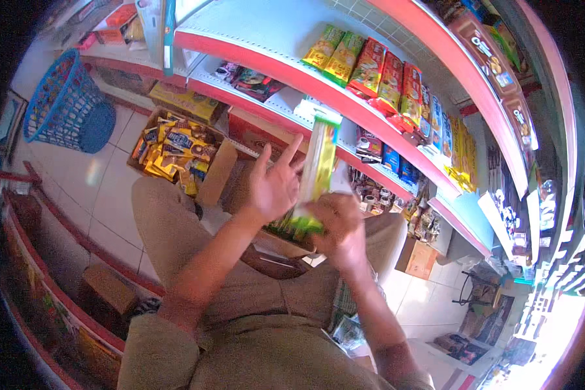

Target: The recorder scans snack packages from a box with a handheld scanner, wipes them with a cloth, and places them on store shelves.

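Right now the person crouches before the shelves, the right hand [339, 227] closed around the lower end of a long green and yellow packet [317, 172]. Its long axis stands nearly upright, the top leaning slightly toward the white shelf [286, 97]. The left hand [272, 185] is spread wide, fingers apart, palm just beside the packet's middle. Behind the knee, an open cardboard box [211, 175] on the floor holds yellow and dark snack packs [172, 146]. Well apart stands a blue basket [68, 107]; its contents I cannot make out.
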{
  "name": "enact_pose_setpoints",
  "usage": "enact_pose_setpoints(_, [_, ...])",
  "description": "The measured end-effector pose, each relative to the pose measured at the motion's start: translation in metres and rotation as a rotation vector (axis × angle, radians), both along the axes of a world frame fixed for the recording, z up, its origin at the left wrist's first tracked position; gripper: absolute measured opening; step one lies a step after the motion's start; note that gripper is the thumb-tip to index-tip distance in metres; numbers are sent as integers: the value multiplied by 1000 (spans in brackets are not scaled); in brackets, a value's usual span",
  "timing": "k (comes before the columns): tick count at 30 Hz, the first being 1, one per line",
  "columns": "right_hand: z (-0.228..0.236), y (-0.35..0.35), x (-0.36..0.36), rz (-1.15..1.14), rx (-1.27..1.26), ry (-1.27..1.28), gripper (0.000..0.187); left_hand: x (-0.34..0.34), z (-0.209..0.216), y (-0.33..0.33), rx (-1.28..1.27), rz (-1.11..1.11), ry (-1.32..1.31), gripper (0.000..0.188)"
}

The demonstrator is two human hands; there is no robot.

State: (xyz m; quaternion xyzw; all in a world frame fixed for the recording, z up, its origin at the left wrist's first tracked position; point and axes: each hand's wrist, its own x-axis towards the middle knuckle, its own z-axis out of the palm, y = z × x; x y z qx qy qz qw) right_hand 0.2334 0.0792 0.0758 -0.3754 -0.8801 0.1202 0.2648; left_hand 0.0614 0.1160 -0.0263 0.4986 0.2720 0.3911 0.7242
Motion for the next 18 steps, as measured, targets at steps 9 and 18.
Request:
enact_pose_setpoints(9, [20, -149, 77, -391, -223, -394, 51, 10, 27, -12, -458, 62, -1073, 94])
enact_pose_setpoints(18, [-34, -134, 92, -313, -226, -96, 61, 7, 30, -10, -364, 116, -1127, 96])
